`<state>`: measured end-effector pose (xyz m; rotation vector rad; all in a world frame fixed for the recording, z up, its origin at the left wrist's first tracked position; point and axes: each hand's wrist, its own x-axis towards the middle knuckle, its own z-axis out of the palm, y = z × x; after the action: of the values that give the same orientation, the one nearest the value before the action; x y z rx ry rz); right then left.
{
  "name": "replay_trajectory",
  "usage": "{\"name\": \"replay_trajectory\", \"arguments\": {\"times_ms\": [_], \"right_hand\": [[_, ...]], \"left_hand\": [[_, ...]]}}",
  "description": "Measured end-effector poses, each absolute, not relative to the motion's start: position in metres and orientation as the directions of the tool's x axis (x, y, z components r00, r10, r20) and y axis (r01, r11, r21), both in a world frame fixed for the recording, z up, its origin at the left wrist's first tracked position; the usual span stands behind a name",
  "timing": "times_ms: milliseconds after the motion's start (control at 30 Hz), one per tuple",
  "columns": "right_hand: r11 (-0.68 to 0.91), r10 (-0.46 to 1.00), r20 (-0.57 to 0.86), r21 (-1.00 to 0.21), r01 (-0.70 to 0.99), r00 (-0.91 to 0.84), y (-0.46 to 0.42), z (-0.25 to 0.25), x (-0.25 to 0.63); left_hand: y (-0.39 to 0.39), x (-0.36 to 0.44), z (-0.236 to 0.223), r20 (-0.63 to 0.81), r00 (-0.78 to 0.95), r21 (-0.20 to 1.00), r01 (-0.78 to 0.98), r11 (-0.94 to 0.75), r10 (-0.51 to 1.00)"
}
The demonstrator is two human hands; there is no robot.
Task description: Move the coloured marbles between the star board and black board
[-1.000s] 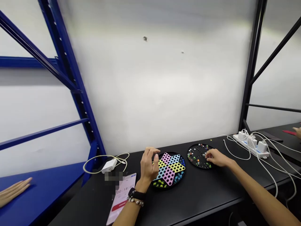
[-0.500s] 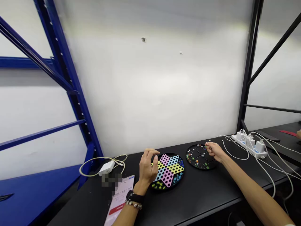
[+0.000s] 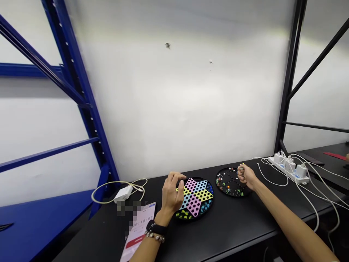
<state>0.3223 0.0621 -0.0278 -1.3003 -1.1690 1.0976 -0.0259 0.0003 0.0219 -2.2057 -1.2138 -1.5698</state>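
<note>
My left hand [image 3: 173, 193] rests at the left edge of a round Chinese checkers board [image 3: 194, 207], hiding part of it. Its fingers are bent, with a gap between thumb and forefinger and nothing visible between them. The board has a star in pink, blue and yellow, with blue and yellow-green marbles in the pockets round its rim. To the right, my right hand [image 3: 247, 177] hovers over the right side of a round black tray [image 3: 230, 175] with small marbles scattered on it. Its fingers are curled closed; whatever they hold is too small to make out.
A phone showing a timer [image 3: 140, 229] lies left of my left wrist. Behind it is a white charger [image 3: 123, 194] with a looped cable. A power strip [image 3: 290, 169] with plugs and trailing white cables lies at the right. Blue shelving [image 3: 89, 105] stands at the left, by the white wall.
My right hand has shifted slightly and its fingers have curled in more over the black tray. My left hand has stayed almost still.
</note>
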Motion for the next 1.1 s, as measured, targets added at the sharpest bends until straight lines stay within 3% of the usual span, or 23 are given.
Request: {"name": "replay_trajectory", "arguments": {"times_ms": [100, 167, 233, 300, 400, 533, 600, 633, 700, 800, 867, 933, 1000, 1100], "right_hand": [[-0.029, 0.999, -0.027, -0.998, 0.053, 0.042, 0.058, -0.023, 0.317], [0.066, 0.998, 0.069, -0.948, 0.311, -0.003, 0.051, -0.025, 0.310], [0.212, 0.976, 0.197, -0.758, 0.617, -0.093, 0.042, -0.028, 0.302], [0.309, 0.948, 0.237, -0.518, 0.798, -0.214, 0.031, -0.028, 0.296], [0.379, 0.925, 0.153, -0.279, 0.883, -0.348, 0.017, -0.025, 0.289], [0.390, 0.921, 0.080, -0.138, 0.910, -0.382, 0.012, -0.024, 0.286], [0.382, 0.924, 0.085, -0.163, 0.910, -0.372, 0.015, -0.025, 0.287], [0.380, 0.925, 0.102, -0.233, 0.895, -0.366, 0.018, -0.025, 0.289], [0.371, 0.928, 0.157, -0.492, 0.788, -0.339, 0.026, -0.023, 0.293], [0.226, 0.964, 0.154, -0.904, 0.363, -0.217, 0.046, -0.015, 0.303], [0.097, 0.989, 0.084, -0.990, 0.105, -0.122, 0.063, -0.010, 0.310], [0.044, 0.999, 0.044, -0.995, 0.093, 0.001, 0.082, -0.007, 0.315], [0.043, 0.987, 0.095, -0.932, 0.360, 0.130, 0.101, -0.008, 0.316], [-0.003, 0.976, 0.180, -0.555, 0.832, 0.123, 0.120, -0.018, 0.309]], "left_hand": [[0.001, -0.026, 0.021, 0.844, 0.115, 0.307, 0.697, -0.648, 0.523], [0.001, -0.026, 0.021, 0.840, 0.112, 0.313, 0.699, -0.643, 0.531], [0.001, -0.027, 0.021, 0.839, 0.111, 0.314, 0.702, -0.640, 0.533], [0.000, -0.026, 0.022, 0.838, 0.114, 0.310, 0.705, -0.638, 0.533], [-0.001, -0.026, 0.023, 0.837, 0.120, 0.308, 0.703, -0.641, 0.534], [0.000, -0.027, 0.021, 0.827, 0.122, 0.318, 0.704, -0.635, 0.549], [0.000, -0.027, 0.020, 0.824, 0.123, 0.321, 0.704, -0.634, 0.553], [0.001, -0.027, 0.020, 0.824, 0.124, 0.321, 0.703, -0.635, 0.553], [0.001, -0.027, 0.020, 0.827, 0.122, 0.320, 0.701, -0.637, 0.549], [0.000, -0.027, 0.021, 0.834, 0.121, 0.312, 0.702, -0.640, 0.539], [0.000, -0.027, 0.021, 0.834, 0.123, 0.312, 0.699, -0.643, 0.538], [0.001, -0.028, 0.020, 0.829, 0.127, 0.317, 0.696, -0.644, 0.545], [0.002, -0.029, 0.018, 0.823, 0.130, 0.323, 0.694, -0.644, 0.554], [0.002, -0.029, 0.018, 0.819, 0.133, 0.325, 0.694, -0.642, 0.558]]}}
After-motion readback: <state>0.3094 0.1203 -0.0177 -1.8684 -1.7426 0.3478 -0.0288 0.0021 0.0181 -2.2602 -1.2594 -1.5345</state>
